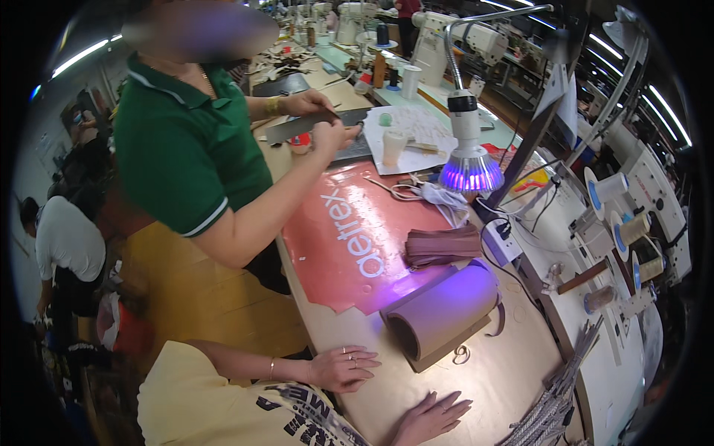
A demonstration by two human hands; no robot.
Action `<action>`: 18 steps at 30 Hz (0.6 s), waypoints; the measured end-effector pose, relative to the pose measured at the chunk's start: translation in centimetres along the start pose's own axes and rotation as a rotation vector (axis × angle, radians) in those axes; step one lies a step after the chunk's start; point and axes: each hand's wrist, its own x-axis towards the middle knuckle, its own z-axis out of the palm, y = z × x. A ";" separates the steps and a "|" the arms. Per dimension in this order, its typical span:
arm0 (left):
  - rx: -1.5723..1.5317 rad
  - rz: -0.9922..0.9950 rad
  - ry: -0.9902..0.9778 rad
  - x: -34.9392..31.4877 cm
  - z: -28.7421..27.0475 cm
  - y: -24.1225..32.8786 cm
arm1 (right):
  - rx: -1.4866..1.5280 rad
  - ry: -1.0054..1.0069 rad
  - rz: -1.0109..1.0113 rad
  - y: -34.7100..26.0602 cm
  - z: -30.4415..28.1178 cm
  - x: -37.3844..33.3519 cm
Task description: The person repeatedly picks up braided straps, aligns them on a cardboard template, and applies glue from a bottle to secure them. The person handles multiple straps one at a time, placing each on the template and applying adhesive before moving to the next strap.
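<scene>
My left hand (346,368) lies palm down on the pale tabletop near its left edge, fingers stretched and holding nothing. To its right, at the lower edge, my right hand (433,420) rests flat on the same table, also without anything in it. Beyond both hands is a curled brown sheet (439,316), bent over into a roll shape and lit purple from above. A small loop of thin cord or strip (462,355) lies beside it. Behind the sheet is a stack of dark reddish-brown strips (443,245) on a red printed sheet (327,245).
A co-worker in a green shirt (186,149) stands at the left, holding a dark flat strip (301,126). A lamp (471,167) glows purple over the table. Braided grey cords (547,412) lie at the lower right. Thread spools (610,187) and sewing machines (654,193) stand along the right.
</scene>
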 end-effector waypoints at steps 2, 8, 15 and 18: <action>0.021 0.053 0.062 -0.3 0.1 0.0 | -0.068 0.022 -0.023 0.3 0.1 -0.3; 0.050 0.021 0.137 -0.6 0.4 0.0 | 0.032 0.044 0.012 1.5 2.5 0.2; 0.028 -0.012 0.136 0.0 0.0 0.1 | 0.328 -0.030 -0.106 3.7 0.4 0.6; -0.001 -0.038 0.121 0.2 -0.2 0.2 | 0.300 0.052 -0.035 5.7 -1.4 2.8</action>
